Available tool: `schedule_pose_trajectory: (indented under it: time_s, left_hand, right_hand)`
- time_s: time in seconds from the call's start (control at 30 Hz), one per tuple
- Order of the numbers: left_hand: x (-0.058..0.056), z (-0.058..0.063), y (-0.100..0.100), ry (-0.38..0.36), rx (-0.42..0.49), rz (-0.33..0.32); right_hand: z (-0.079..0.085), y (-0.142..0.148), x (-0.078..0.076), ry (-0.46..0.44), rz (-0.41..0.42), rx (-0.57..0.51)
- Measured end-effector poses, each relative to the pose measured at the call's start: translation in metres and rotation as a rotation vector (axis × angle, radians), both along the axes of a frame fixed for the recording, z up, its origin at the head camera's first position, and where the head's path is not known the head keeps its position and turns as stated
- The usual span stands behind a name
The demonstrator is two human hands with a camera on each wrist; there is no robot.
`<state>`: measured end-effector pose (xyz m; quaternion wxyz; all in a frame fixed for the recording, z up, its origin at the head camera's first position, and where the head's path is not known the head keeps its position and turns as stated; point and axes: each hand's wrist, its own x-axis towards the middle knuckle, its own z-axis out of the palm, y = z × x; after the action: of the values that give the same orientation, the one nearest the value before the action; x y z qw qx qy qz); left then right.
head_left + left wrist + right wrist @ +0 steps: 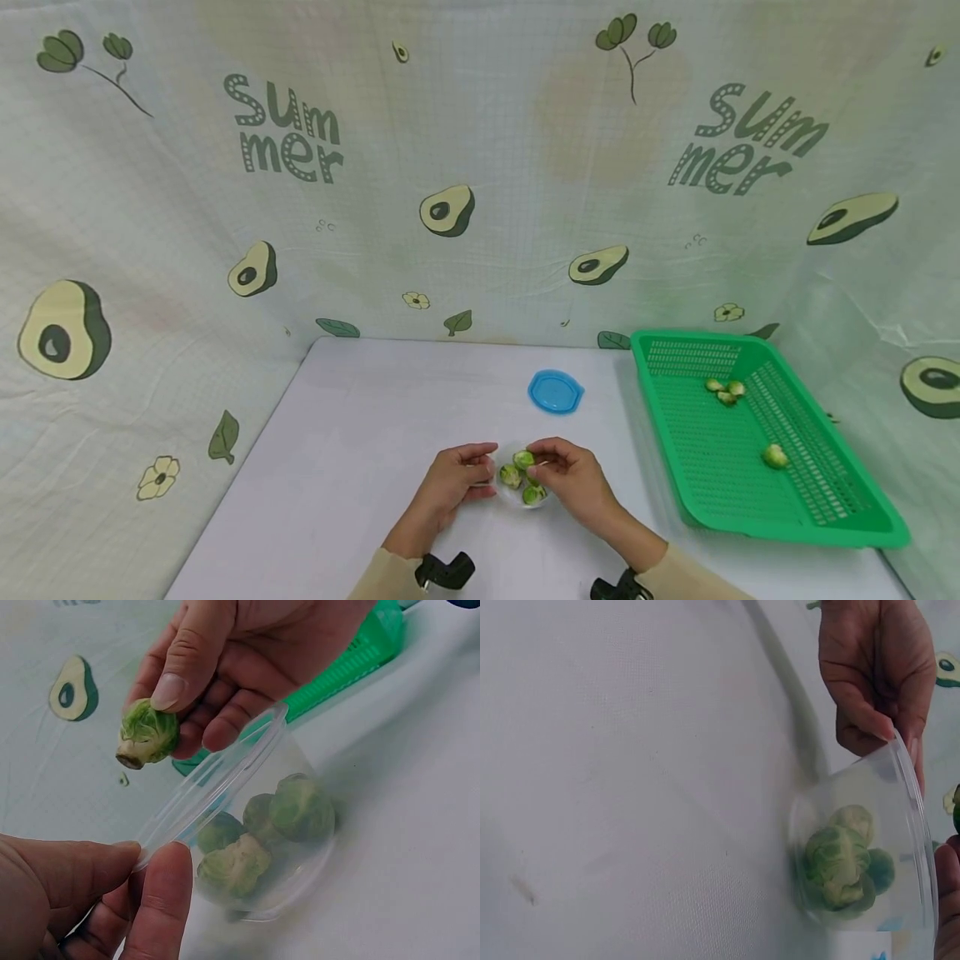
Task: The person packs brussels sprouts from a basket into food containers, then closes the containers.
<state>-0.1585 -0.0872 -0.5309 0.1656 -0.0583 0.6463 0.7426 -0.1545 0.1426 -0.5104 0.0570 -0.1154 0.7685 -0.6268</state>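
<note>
A clear round plastic tub (pixel 298 759) stands on the white table in front of me. Its rim is pinched between the thumb and fingers of my left hand (pixel 455 481). Several green Brussels sprouts (pixel 234 866) lie in the bottom of the tub, showing through its wall in both wrist views. Over the opening, my right hand (pixel 576 481) holds another Brussels sprout (pixel 148 733) between thumb and fingertips, its cut stem end pointing down. In the right wrist view, only a bit of that sprout and hand shows at the right edge.
Beyond the tub lies a blue lid (pixel 556 392). To the right is a green slotted basket (pixel 686 467) with several Brussels sprouts (pixel 775 456) in it. A printed avocado cloth (pixel 510 142) hangs behind the white table (pixel 360 433).
</note>
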Motion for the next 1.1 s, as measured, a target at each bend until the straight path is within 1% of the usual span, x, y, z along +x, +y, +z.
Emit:
schedule_pose_trajectory:
  time_s: [0.17,0.4,0.53,0.7,1.0,1.1]
  left_hand:
    - [-0.0013,0.0006,-0.0006,0.01,-0.004,-0.001]
    - [-0.0015,0.0045,-0.0004,-0.004,-0.016,-0.006]
    - [-0.0025,0.0053,-0.0004,-0.008,-0.022,-0.006]
    - [-0.0019,0.0041,-0.0003,-0.003,-0.021,-0.005]
    - [-0.0007,0.0015,-0.0003,-0.006,-0.009,-0.006]
    - [-0.0001,0.0019,-0.0001,-0.012,-0.004,-0.007]
  right_hand:
    - [0.001,-0.0024,-0.0007,0.015,-0.003,0.048]
    - [0.0003,-0.0051,-0.0037,0.046,0.009,0.167]
    - [0.001,-0.006,-0.0034,0.067,0.018,0.211]
    - [0.0013,-0.0064,-0.0033,0.082,0.03,0.243]
    - [0.0003,-0.0056,-0.0027,0.11,0.027,0.239]
    - [0.0001,-0.006,-0.0011,0.128,0.046,0.266]
